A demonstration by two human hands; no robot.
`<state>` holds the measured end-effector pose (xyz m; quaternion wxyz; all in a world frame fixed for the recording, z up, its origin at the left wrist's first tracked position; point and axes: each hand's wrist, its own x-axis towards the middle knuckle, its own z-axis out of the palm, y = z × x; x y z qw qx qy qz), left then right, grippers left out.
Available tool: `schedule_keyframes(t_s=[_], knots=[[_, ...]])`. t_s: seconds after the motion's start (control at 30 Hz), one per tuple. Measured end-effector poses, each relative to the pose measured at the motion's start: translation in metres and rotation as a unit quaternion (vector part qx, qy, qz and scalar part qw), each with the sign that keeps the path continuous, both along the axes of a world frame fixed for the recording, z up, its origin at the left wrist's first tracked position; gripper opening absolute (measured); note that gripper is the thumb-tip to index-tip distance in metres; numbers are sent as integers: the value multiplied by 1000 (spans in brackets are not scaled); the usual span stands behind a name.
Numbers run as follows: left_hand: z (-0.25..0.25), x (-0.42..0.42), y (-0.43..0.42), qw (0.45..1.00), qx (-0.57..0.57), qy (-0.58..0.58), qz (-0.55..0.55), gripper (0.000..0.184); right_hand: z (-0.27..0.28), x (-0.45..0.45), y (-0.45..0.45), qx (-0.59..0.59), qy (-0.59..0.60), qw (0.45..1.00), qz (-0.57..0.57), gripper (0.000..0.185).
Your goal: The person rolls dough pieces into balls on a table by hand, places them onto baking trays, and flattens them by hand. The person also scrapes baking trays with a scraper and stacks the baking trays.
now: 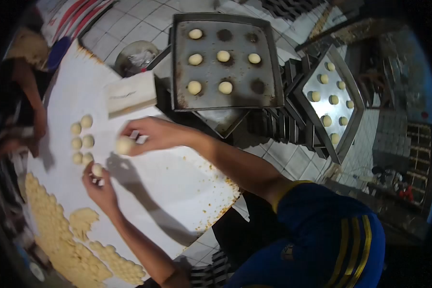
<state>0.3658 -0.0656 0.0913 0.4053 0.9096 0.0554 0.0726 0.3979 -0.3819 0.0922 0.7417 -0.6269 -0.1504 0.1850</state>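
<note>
And my right hand point(154, 134) has a dough ball point(125, 145), my left hand point(102, 190) a second ball point(97, 170), over the white table point(89, 86)!

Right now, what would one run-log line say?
left hand: holding dough ball; right hand: holding another dough ball; nearer baking tray: six dough balls; white tabletop: more dough balls

I see a blue shirt point(317, 230) at near right: short sleeve point(293, 197) edged in yellow, three yellow stripes point(356, 247), a small blurred emblem point(287, 252); forearms point(225, 161) and fingers point(135, 125) bare.
</note>
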Motion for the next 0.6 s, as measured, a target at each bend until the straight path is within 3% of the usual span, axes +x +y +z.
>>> schedule_keyframes(t_s=[0.03, 0.07, 0.1, 0.13, 0.17, 0.23, 0.27, 0.37, 0.4, 0.53, 0.6], knots=[[16, -4, -52, 999, -36, 9, -30, 48, 4, -25, -49, -40, -15, 999, -26, 52], [23, -1, -104, 995, -55, 28, -75, 49, -6, -51, -95, 49, 64, 995, -55, 51], [27, 7, -156, 989, -72, 49, -120, 49, 2, -79, -145, 59, 119, 984, -122, 51], [26, 18, -208, 978, -96, 55, -178, 50, 0, -99, -192, -178, 75, 963, -188, 52], [22, 32, -261, 963, -121, 61, -235, 51, -38, -122, -228, -176, 60, 931, -313, 54], [15, 66, -357, 937, -60, 21, -343, 52, -68, -146, -296, -273, 98, 854, -431, 54], [5, 82, -401, 928, -76, 33, -363, 52, -62, -140, -315, -235, 137, 830, -487, 53], [-38, 148, -503, 915, -32, 5, -403, 51, -72, -87, -364, -174, 80, 837, -512, 51], [-53, 170, -530, 915, -30, 1, -402, 49, -92, -61, -388, -262, 41, 826, -498, 50], [-98, 244, -599, 919, 30, -18, -392, 46, -102, 48, -451, -322, 31, 743, -587, 45], [-119, 263, -616, 916, 47, -23, -398, 46, -124, 78, -477, -360, 34, 732, -577, 45]])
